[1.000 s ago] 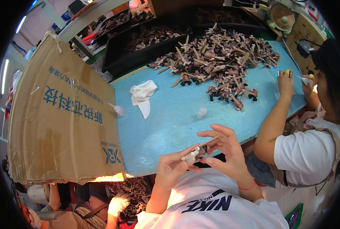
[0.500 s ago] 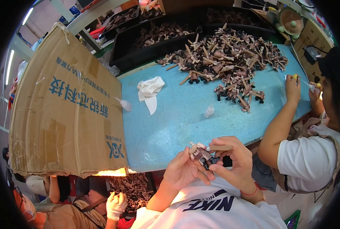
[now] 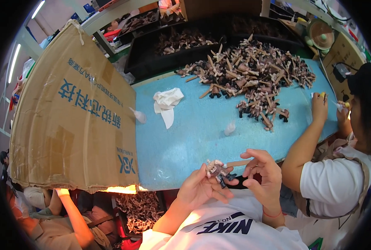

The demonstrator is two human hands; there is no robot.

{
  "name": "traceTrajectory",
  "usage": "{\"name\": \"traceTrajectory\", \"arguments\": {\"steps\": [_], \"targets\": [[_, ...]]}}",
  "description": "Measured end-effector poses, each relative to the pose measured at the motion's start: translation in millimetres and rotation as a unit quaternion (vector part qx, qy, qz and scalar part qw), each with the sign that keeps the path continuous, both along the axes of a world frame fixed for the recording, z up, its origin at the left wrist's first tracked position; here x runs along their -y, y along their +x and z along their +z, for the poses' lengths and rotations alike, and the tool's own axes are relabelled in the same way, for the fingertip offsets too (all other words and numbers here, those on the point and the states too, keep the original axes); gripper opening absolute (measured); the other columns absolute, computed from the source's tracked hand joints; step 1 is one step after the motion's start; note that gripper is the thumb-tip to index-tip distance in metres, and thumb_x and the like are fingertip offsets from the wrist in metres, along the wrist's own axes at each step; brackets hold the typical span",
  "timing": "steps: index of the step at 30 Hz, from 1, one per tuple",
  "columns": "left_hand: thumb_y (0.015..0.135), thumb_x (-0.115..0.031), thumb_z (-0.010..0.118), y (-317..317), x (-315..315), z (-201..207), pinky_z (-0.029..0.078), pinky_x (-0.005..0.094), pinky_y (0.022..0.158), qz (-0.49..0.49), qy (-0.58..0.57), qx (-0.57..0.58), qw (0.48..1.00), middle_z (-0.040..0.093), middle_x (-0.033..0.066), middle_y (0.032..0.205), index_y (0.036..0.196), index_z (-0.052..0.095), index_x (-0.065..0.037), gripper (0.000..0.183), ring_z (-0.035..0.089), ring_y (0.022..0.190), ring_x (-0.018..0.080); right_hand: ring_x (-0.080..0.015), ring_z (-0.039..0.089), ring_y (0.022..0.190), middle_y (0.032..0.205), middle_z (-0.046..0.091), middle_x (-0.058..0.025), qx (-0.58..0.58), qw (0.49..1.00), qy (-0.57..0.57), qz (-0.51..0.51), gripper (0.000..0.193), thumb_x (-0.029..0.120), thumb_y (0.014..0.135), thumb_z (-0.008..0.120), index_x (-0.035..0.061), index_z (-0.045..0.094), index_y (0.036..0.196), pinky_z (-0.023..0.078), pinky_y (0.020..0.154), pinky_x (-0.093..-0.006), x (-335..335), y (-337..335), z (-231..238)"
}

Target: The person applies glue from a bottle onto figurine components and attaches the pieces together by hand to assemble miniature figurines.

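My left hand (image 3: pixel 193 186) grips a small toy figurine (image 3: pixel 216 170) with a pale and brown body and dark legs, just in front of the table's near edge. From the figurine a flat tan blade (image 3: pixel 238 163) sticks out to the right. Beside the blade's tip is my right hand (image 3: pixel 268 177), open, its thumb and forefinger curved apart with nothing visible between them. A big pile of similar figurines (image 3: pixel 252 71) with tan blades covers the far part of the blue table (image 3: pixel 185 146).
A small translucent bottle (image 3: pixel 230 129) stands mid-table, and another bottle (image 3: pixel 140 116) lies by the cardboard sheet (image 3: pixel 81 137) on the left. A crumpled white cloth (image 3: pixel 167 102) lies near it. Black bins (image 3: pixel 139 62) line the back. At right, a co-worker's arm (image 3: pixel 306 154) rests at the table.
My right hand has let go of the tan blade and moved slightly right, its fingers opening. The figurine stays in my left hand. At lower left, another person's gloved hand has left its spot.
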State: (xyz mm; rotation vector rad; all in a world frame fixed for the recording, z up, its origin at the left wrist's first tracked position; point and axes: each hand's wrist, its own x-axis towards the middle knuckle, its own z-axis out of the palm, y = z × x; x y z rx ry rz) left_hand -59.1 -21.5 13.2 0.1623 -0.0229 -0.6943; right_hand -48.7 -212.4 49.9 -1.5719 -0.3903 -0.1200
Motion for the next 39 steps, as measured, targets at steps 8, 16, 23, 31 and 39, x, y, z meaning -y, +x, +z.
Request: {"name": "traceTrajectory", "arguments": {"steps": [8, 16, 23, 31, 39], "targets": [[0.092, -0.045, 0.034, 31.1, -13.9, 8.5, 0.054, 0.0415, 0.070, -0.044, 0.130, 0.037, 0.990, 0.057, 0.0226, 0.107, 0.121, 0.041, 0.003, 0.056, 0.063, 0.084, 0.0312, -0.0090, 0.054, 0.067, 0.105, 0.056, -0.0138, -0.013, 1.000, -0.012, -0.023, 0.044, -0.006, 0.071, 0.063, -0.0013, 0.052, 0.114, 0.045, 0.054, -0.0185, 13.5, 5.1, -4.4], [0.095, -0.024, 0.036, 231.4, -46.8, 81.2, 0.044, 0.0433, 0.092, 0.452, 0.228, 0.181, 0.843, 0.047, 0.0233, 0.123, 0.117, 0.042, 0.009, 0.040, 0.050, 0.111, 0.0354, -0.0108, 0.056, 0.072, 0.106, 0.058, -0.0151, 0.003, 0.999, 0.045, -0.013, 0.046, -0.009, 0.075, 0.058, -0.0007, 0.047, 0.119, 0.047, 0.060, -0.0208, -1.9, 0.4, 6.5], [0.095, -0.022, 0.038, 128.8, -39.7, 35.5, 0.051, 0.0388, 0.078, 0.379, 0.394, 0.163, 0.821, 0.055, 0.0198, 0.114, 0.116, 0.046, 0.005, 0.036, 0.058, 0.098, 0.0280, -0.0101, 0.058, 0.070, 0.102, 0.061, -0.0144, -0.019, 1.000, -0.001, -0.013, 0.043, -0.007, 0.076, 0.058, -0.0007, 0.049, 0.117, 0.048, 0.059, -0.0208, 6.5, -1.8, -3.9], [0.092, -0.017, 0.045, 58.5, -44.1, 16.2, 0.053, 0.0294, 0.065, 0.378, 0.466, 0.187, 0.778, 0.063, 0.0166, 0.090, 0.105, 0.056, 0.006, 0.028, 0.062, 0.075, 0.0185, -0.0107, 0.057, 0.063, 0.095, 0.062, -0.0160, 0.023, 0.999, -0.006, -0.038, 0.034, -0.005, 0.080, 0.052, -0.0025, 0.050, 0.113, 0.043, 0.052, -0.0180, 1.4, 6.7, -3.9], [0.089, -0.011, 0.050, 74.3, -34.0, -2.2, 0.053, 0.0316, 0.068, 0.220, 0.611, 0.268, 0.711, 0.065, 0.0137, 0.084, 0.104, 0.060, 0.002, 0.022, 0.062, 0.073, 0.0189, -0.0119, 0.057, 0.062, 0.094, 0.063, -0.0114, 0.059, 0.985, -0.122, -0.110, 0.030, -0.006, 0.081, 0.050, -0.0004, 0.054, 0.111, 0.045, 0.056, -0.0204, 9.6, 13.2, -17.8]]}}
